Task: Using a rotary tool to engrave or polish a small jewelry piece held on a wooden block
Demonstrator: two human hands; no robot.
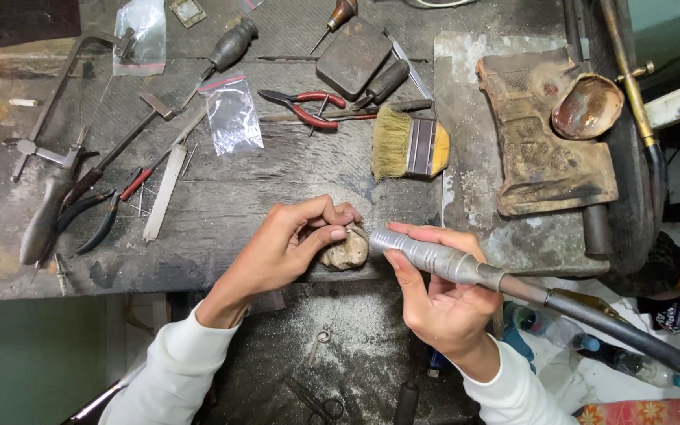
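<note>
Head view: I look down on a worn dark table (222, 212) strewn with tools.
Left hand (293, 240): my grip is pinched on a small tan lump (345, 252) — fingertips and thumb curl over its top and left side, pressing it against the table's front edge.
Right hand (442, 295): fingers wrapped shut around a ribbed metal handpiece (434, 258), its tip touching the lump's upper right; a black hose (631, 338) trails off to the right.
Lump, handling: I judge it hard, light and small, rough enough not to slip — best pinched from the sides, away from the tool tip.
Handpiece, handling: stiff and smooth; I'd take it near the front, pen-like, since the hose likely drags.
Nearby: a flat brush (407, 145) just beyond my hands, red-handled pliers (308, 106), a frame saw (49, 157) at left, a shell-like dish (588, 106) on a rusty block.
</note>
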